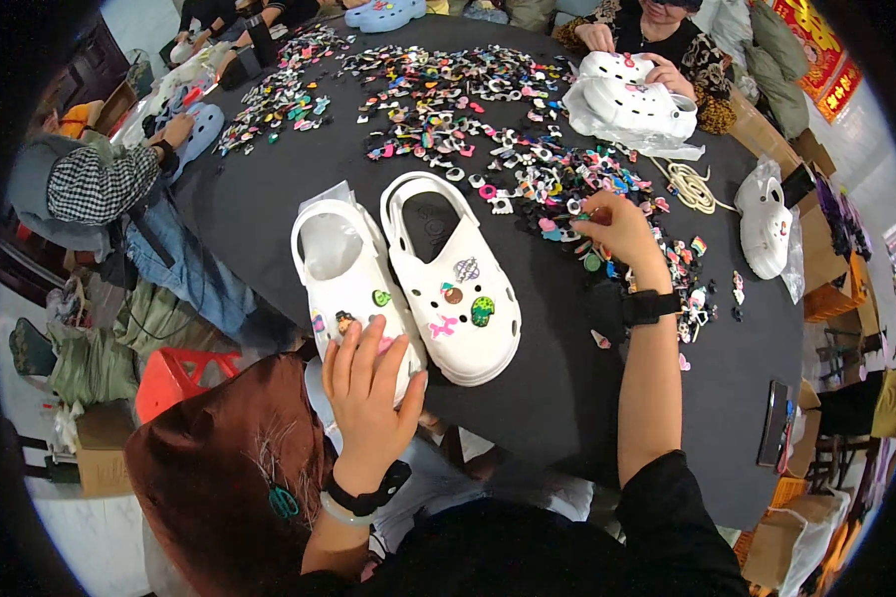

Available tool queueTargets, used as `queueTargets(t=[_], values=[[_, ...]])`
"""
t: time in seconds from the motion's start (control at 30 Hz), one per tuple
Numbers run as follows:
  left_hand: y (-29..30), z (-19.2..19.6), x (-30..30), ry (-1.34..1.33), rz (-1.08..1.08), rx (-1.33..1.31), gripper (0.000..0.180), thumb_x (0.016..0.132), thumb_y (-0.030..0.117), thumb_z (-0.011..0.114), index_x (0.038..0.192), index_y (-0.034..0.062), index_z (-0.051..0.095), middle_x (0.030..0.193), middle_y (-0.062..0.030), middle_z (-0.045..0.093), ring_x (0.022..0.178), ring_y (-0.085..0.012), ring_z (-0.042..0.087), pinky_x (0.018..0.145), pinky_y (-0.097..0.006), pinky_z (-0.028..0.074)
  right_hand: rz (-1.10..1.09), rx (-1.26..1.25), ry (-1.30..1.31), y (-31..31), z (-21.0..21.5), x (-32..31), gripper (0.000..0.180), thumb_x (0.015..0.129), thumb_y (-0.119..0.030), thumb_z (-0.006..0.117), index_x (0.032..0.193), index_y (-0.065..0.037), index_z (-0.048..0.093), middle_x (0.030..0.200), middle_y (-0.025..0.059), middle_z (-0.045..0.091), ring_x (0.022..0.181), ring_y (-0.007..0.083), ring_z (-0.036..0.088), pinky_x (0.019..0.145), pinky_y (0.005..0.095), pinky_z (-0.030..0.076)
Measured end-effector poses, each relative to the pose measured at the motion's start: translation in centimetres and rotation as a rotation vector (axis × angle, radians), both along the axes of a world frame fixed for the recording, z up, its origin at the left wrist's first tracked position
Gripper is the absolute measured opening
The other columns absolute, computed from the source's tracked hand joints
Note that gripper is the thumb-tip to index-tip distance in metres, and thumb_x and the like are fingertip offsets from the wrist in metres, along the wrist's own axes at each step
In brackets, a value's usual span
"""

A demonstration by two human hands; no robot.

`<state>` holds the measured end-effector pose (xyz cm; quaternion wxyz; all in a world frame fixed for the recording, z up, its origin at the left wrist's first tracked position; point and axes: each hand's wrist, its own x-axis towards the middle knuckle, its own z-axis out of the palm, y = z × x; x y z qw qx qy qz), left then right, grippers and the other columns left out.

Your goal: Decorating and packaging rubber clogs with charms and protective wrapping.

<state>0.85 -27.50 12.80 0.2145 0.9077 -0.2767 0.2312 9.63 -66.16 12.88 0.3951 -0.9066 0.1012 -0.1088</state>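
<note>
Two white clogs stand side by side before me. On the right clog (503,338) sit several charms: a planet, a pink balloon-dog shape, a green one and a brown one. My left hand (370,383) lies over the toe of the left clog (340,284), fingers spread, partly covering its charms. My right hand (619,231) is at the near edge of the heap of shoe charms (558,179), thumb and fingertips pinched on a small, dark greenish charm (573,217); its exact shape is too small to make out.
Across the table (558,398) a person handles a white clog (637,95) on plastic; another person at left holds a blue clog (201,129). A coil of cord (692,187), a bagged white clog (765,229) and a phone-like dark object (775,423) lie at right. Green-handled scissors (283,500) rest on brown cloth.
</note>
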Motion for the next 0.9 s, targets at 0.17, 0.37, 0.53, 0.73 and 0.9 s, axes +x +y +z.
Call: queueTargets(t=[0.17,0.37,0.53,0.73,0.9], values=[[0.0,0.6,-0.3,-0.018,-0.027,0.008,0.040,0.082,0.021,0.068,0.119,0.0072,0.061,0.140,-0.0154,0.048,0.134,-0.0355,0.036,0.111,-0.052,0.021,0.116,0.314,-0.035,-0.4,2.2,-0.7,0.019,0.080,-0.007,0.074,0.093,-0.002,0.062,0.072,0.0019,0.063,0.057,0.0088,0.056,0.052,0.0237,0.043],[-1.9,2.0,-3.0,0.085,-0.145,-0.010,0.045,0.081,0.021,0.069,0.122,0.0062,0.058,0.137,-0.0147,0.051,0.131,-0.0324,0.042,0.111,-0.053,0.021,0.184,0.232,-0.006,0.3,4.4,-1.8,0.017,0.082,-0.004,0.071,0.095,0.000,0.063,0.077,0.0027,0.065,0.063,0.0094,0.060,0.058,0.0233,0.047],[-3.9,2.5,-2.3,0.139,-0.183,0.034,0.055,0.081,0.019,0.067,0.129,-0.0020,0.052,0.137,-0.0161,0.050,0.131,-0.0297,0.044,0.111,-0.047,0.025,0.210,0.278,0.033,-0.5,6.0,-2.8,0.015,0.085,0.001,0.066,0.097,0.001,0.058,0.084,0.0048,0.066,0.071,0.0108,0.065,0.064,0.0228,0.049],[-3.4,2.3,-2.4,0.129,-0.176,0.082,0.056,0.081,0.018,0.066,0.131,-0.0012,0.051,0.140,-0.0160,0.048,0.133,-0.0282,0.043,0.111,-0.045,0.027,0.342,0.361,-0.028,1.3,8.1,-3.6,0.019,0.087,0.001,0.064,0.104,-0.001,0.057,0.084,0.0048,0.068,0.070,0.0107,0.065,0.064,0.0220,0.048],[-3.6,2.1,-2.4,0.122,-0.182,0.093,0.059,0.080,0.018,0.067,0.133,-0.0006,0.050,0.141,-0.0158,0.048,0.133,-0.0285,0.043,0.111,-0.045,0.026,0.374,0.368,-0.047,2.6,9.1,-4.2,0.026,0.087,0.001,0.064,0.112,-0.001,0.058,0.087,0.0034,0.069,0.072,0.0087,0.064,0.060,0.0208,0.047]])
